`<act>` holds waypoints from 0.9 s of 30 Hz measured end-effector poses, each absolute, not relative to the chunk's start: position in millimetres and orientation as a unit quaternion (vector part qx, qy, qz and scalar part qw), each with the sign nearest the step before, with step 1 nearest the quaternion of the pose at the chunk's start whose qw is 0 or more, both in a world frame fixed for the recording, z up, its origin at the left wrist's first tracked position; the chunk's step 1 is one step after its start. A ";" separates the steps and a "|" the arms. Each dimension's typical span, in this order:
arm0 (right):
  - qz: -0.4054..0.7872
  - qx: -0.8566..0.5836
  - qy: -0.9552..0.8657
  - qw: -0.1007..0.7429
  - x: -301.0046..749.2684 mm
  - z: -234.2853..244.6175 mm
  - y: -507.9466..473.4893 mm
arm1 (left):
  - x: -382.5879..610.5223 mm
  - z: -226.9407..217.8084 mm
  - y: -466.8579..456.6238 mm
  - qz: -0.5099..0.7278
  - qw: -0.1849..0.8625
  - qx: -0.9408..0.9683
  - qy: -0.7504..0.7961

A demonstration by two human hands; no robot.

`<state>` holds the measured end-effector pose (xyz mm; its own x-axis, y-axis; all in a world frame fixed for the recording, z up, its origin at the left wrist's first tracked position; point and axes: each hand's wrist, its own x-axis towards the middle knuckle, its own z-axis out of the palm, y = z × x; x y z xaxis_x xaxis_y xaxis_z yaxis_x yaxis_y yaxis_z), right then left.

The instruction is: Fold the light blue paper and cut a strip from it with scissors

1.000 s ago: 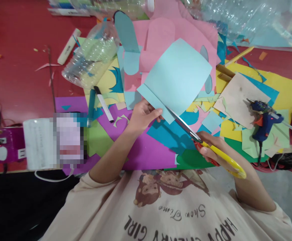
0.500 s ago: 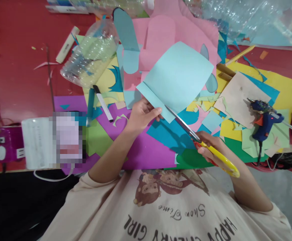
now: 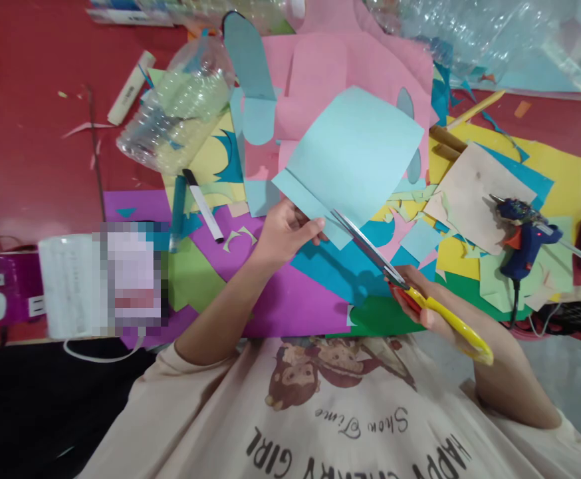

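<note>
So the left hand [image 3: 283,233] has its fingers pinched shut on the lower left corner of a pale blue sheet of paper [image 3: 355,156], holding it up off the mess with the sheet tilted and fanning out up and to the right. The right hand [image 3: 423,303] is wrapped closed around the yellow and red handles of a pair of scissors [image 3: 400,283], and the metal blades point up and left, meeting the bottom edge of that pale blue sheet just beside the left thumb. The blades look only slightly apart, with the paper's edge sitting in between. Under all this the red counter [image 3: 31,153] is buried in coloured paper scraps: a big purple sheet [image 3: 290,299] right below the left wrist, a darker blue piece [image 3: 330,266] under the scissors, and pink sheets [image 3: 340,63] behind the held paper. Off to the right a blue hot glue gun [image 3: 522,236] lies on a tan piece of card, well apart from both hands. To the upper left there's a crushed clear plastic bottle [image 3: 178,110], and near it a black and white marker [image 3: 203,205] lying on the scraps.
</note>
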<state>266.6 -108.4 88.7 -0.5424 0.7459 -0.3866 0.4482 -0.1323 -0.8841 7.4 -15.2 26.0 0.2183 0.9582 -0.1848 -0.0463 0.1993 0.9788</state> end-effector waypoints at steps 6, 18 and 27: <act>0.674 -0.453 -0.577 0.088 268.5 86.5 -107.2 | 8.2 26.4 -15.2 0.414 0.610 0.480 0.475; 0.654 -0.470 -0.586 0.089 267.3 86.3 -107.9 | 8.6 28.1 -20.4 0.383 0.605 0.504 0.483; 0.641 -0.474 -0.595 0.104 265.8 80.3 -105.4 | 7.3 25.9 -19.2 0.390 0.607 0.515 0.464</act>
<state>265.8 -105.4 80.3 -0.5291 0.6970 -0.4841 0.4312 -0.2705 -0.8607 7.3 -19.2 25.9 0.2657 0.9505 -0.1612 0.0038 0.1662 0.9861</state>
